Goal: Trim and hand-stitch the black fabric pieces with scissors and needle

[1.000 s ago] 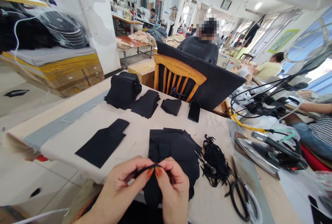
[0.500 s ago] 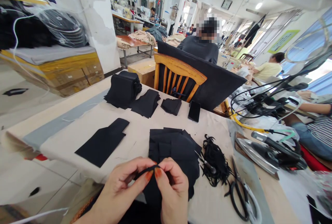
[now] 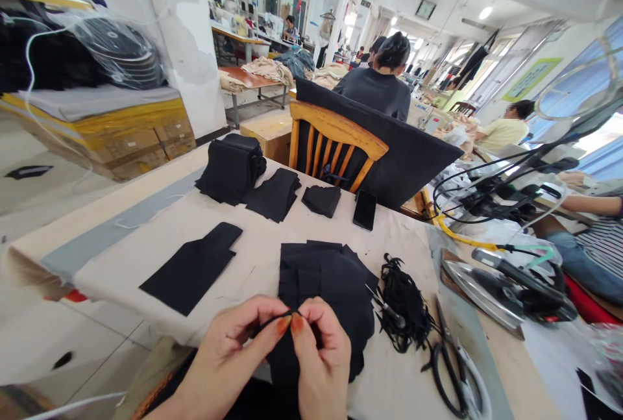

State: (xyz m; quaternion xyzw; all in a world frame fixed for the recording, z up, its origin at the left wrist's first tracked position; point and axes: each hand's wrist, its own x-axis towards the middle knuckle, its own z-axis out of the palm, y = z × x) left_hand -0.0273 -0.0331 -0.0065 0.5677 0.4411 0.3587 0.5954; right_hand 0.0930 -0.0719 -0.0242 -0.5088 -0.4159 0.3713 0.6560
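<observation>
My left hand (image 3: 243, 342) and my right hand (image 3: 318, 348) meet thumb to thumb at the near edge of the table. Both pinch the edge of a black fabric piece (image 3: 283, 365), which hangs down below the fingers. Just beyond them lies a fanned pile of black fabric pieces (image 3: 326, 277). A single black cut piece (image 3: 195, 267) rests flat to the left. To the right of the pile are small snips (image 3: 389, 308), a tangle of black strips (image 3: 406, 296) and large scissors (image 3: 450, 355).
Stacked black fabric (image 3: 228, 170), smaller black pieces (image 3: 275, 194) and a phone (image 3: 365, 210) line the table's far side. An iron (image 3: 516, 287) sits at the right, near cables. Beyond the table stand a wooden chair (image 3: 335, 131) and a seated person (image 3: 377, 86).
My thumbs have drawn closer together, and less of the black fabric edge shows between my fingers. The things on the table stay where they were.
</observation>
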